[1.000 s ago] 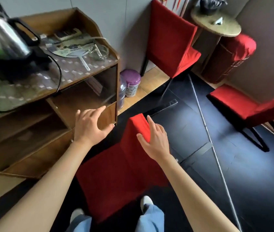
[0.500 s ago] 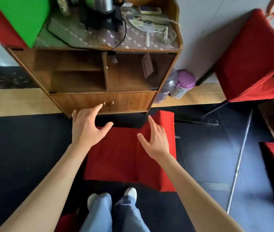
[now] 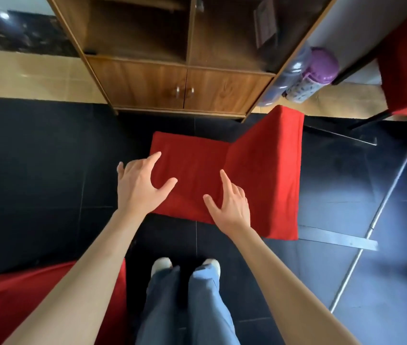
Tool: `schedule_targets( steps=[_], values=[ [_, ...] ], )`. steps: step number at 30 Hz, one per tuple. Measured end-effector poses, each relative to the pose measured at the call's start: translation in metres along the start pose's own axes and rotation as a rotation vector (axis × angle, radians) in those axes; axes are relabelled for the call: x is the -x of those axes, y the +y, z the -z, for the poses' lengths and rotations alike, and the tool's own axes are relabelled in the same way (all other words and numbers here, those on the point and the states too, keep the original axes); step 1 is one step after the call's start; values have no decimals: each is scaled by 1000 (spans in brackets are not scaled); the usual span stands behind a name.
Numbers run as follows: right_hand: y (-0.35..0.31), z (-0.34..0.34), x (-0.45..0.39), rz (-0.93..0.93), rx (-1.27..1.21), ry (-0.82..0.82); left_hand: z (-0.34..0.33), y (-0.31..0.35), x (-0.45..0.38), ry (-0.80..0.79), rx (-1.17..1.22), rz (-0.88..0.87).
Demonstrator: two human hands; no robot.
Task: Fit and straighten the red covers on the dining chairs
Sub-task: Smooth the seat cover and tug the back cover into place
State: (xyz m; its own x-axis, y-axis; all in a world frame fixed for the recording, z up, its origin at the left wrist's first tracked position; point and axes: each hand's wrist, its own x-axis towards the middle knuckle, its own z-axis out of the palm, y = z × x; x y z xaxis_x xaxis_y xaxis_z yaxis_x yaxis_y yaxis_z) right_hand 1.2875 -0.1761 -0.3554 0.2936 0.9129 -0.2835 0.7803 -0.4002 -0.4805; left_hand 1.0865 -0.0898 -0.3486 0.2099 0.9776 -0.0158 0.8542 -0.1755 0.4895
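Head view, looking down. A chair (image 3: 224, 178) in a red cover (image 3: 197, 158) stands straight ahead of the person, in front of a wooden cabinet (image 3: 180, 78); its seat lies to the left and its backrest (image 3: 267, 175) rises on the right, so the chair faces the person's left. Both hands hang over the near part of the seat, and neither grip holds anything. The left hand (image 3: 140, 188) has its fingers spread apart over the seat's left edge; the right hand (image 3: 231, 205) has its forefinger out and the others loosely bent, close to the fold where seat meets backrest (whether either hand touches the cloth cannot be told).

The relation that matters: the cover lies directly below and just ahead of both hands, its long axis running left to right across the person. The left hand is nearer the free seat edge, the right nearer the backrest. A faint diagonal crease runs between the two hands, so smoothing there is probably the step in hand.

The floor is dark tile (image 3: 35, 158) giving way to a pale strip by the wall. Other red-covered chairs show at lower left (image 3: 10, 302) and upper right (image 3: 406, 70). Purple-lidded jars (image 3: 309, 75) stand beside the cabinet, and a metal rod (image 3: 371, 225) lies on the floor at right.
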Motion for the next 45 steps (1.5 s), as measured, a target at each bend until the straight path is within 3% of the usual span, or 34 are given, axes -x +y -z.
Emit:
schedule_targets(
  steps=[10,24,30,36,41,45],
  values=[
    [102,-134,-16,-136,-50,-118,-147,-63,52,12,-11,187],
    [254,-372,-53,-179,-86,-132,-416,-180,98,-72,-149,244],
    [287,-434,-64,-202,-71,-152,-488,-221,97,-81,-166,288],
    [292,-463,-62,-144,-117,-11,-529,-233,104,-6,-53,453],
    [259,-477,-52,-418,-372,10,-536,-227,94,-26,131,636],
    [236,-479,-86,-682,-634,209,-540,-213,82,5,356,745]
  ],
)
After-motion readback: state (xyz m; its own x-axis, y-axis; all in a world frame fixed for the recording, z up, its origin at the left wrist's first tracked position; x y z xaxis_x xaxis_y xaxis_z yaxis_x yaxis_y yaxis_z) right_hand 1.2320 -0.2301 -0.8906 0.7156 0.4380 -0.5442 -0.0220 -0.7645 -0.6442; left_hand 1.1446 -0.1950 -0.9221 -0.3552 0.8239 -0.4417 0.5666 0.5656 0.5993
